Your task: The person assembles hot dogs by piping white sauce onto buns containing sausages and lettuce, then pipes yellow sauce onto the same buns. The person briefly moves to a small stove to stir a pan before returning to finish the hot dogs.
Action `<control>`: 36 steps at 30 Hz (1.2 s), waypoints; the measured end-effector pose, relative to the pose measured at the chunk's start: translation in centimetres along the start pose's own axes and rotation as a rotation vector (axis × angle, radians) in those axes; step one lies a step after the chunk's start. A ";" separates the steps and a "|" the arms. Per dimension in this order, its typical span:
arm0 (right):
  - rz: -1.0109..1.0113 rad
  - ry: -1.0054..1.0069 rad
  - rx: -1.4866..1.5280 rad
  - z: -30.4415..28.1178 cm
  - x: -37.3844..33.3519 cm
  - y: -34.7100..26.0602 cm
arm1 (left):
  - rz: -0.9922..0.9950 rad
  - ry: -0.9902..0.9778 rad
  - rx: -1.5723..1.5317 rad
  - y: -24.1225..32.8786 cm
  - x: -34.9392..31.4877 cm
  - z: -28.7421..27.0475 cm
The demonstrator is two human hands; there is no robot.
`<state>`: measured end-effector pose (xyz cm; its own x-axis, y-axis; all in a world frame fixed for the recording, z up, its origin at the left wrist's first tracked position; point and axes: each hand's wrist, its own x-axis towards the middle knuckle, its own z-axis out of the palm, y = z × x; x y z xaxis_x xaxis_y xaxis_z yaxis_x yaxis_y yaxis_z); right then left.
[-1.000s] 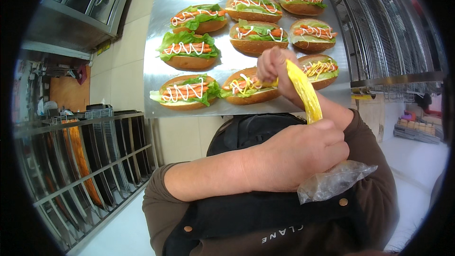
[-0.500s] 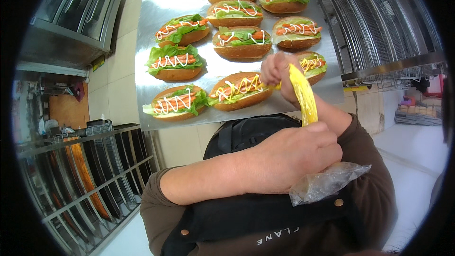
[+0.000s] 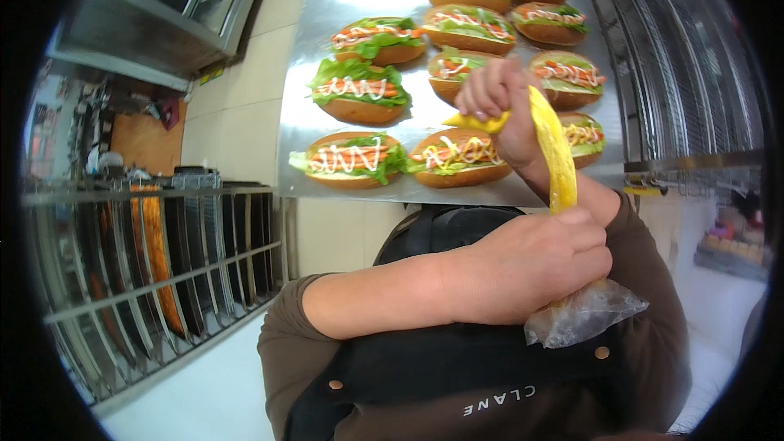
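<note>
My left hand point(image 3: 543, 265) is closed around the lower part of a yellow-filled clear piping bag point(image 3: 557, 155), whose crumpled plastic end hangs below the fist. Higher up, the fingers of my right hand point(image 3: 496, 102) wrap the bag near its narrow tip, which points left. The tip hangs over a filled bun point(image 3: 459, 157) in the nearest row, which carries white and yellow zigzag sauce over lettuce and orange strips. Partly behind my right wrist lies another bun point(image 3: 584, 139) with yellow sauce. To the left sits a bun point(image 3: 349, 159) with only white sauce.
Several more filled buns with white sauce lie in rows on the shiny metal table point(image 3: 306, 106). A wire rack point(image 3: 678, 73) stands along the right side. Left are a rack of trays point(image 3: 163, 261) and a steel cabinet point(image 3: 163, 24).
The view has shifted, so the table appears farther right. My right hand and the bag's tip have risen and moved left relative to the buns. Both hands keep hold of the bag.
</note>
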<state>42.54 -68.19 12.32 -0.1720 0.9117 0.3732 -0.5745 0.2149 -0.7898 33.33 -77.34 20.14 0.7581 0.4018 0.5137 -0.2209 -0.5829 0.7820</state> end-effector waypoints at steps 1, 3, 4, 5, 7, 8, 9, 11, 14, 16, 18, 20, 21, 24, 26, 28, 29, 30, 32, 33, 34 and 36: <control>0.062 -0.037 0.070 1.4 0.8 0.9 | -0.010 0.048 0.057 0.2 -0.5 -0.4; 0.084 -0.061 0.012 4.6 1.8 2.9 | -0.037 0.107 0.151 0.7 -1.8 -1.5; 0.104 -0.087 0.018 5.9 2.0 3.7 | -0.056 0.122 0.185 1.0 -2.7 -2.1; 0.122 -0.124 0.009 7.1 2.2 4.5 | -0.074 0.137 0.214 1.2 -3.6 -2.7; 0.130 -0.146 0.011 9.4 2.6 6.4 | -0.030 0.215 0.237 1.3 -5.0 -4.0; 0.160 -0.136 0.016 10.3 2.7 7.3 | -0.003 0.266 0.234 1.4 -5.6 -4.7; 0.156 -0.154 -0.011 10.9 2.8 8.1 | -0.002 0.267 0.252 1.5 -6.3 -5.4; 0.174 -0.183 -0.055 11.9 3.2 9.6 | -0.019 0.273 0.253 1.9 -7.9 -6.9; 0.098 -0.124 -0.109 11.5 3.6 10.4 | -0.032 0.190 0.176 1.9 -9.9 -8.7; 0.099 -0.024 -0.101 10.5 3.4 9.9 | -0.030 0.127 0.138 1.8 -10.9 -9.7; 0.133 0.091 -0.155 9.4 2.7 8.8 | -0.016 0.068 0.103 1.5 -11.6 -10.7; 0.162 0.189 -0.240 8.6 1.7 7.7 | 0.007 0.008 0.077 1.2 -12.0 -11.6; 0.162 0.210 -0.246 8.5 1.3 7.4 | 0.017 -0.027 0.052 1.1 -12.1 -12.0; 0.136 0.287 -0.239 8.7 -0.1 7.1 | 0.053 -0.123 -0.008 0.8 -12.0 -12.6; 0.140 0.327 -0.255 8.9 -0.7 7.2 | 0.086 -0.160 -0.028 0.8 -11.9 -12.7; 0.152 0.324 -0.285 9.2 -1.4 7.2 | 0.107 -0.192 -0.054 0.8 -12.0 -12.8; 0.156 0.320 -0.300 9.4 -1.7 7.3 | 0.116 -0.199 -0.063 0.8 -12.2 -12.8; 0.167 0.308 -0.311 9.5 -1.9 7.3 | 0.121 -0.198 -0.064 0.8 -12.4 -12.8; 0.180 0.290 -0.341 9.8 -1.9 7.8 | 0.128 -0.193 -0.059 0.8 -12.8 -12.9; 0.147 0.279 -0.372 10.0 -1.6 8.2 | 0.126 -0.179 -0.056 0.8 -12.9 -12.9; 0.112 0.270 -0.402 10.2 -1.2 8.9 | 0.123 -0.166 -0.053 0.7 -13.1 -12.9; 0.085 0.235 -0.462 10.4 0.0 10.1 | 0.123 -0.138 -0.035 0.7 -13.2 -12.8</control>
<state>28.37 -69.71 9.39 0.0117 0.9751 0.2215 -0.1443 0.2208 -0.9646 15.27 -73.99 18.41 0.8005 0.2271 0.5546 -0.3362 -0.5959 0.7292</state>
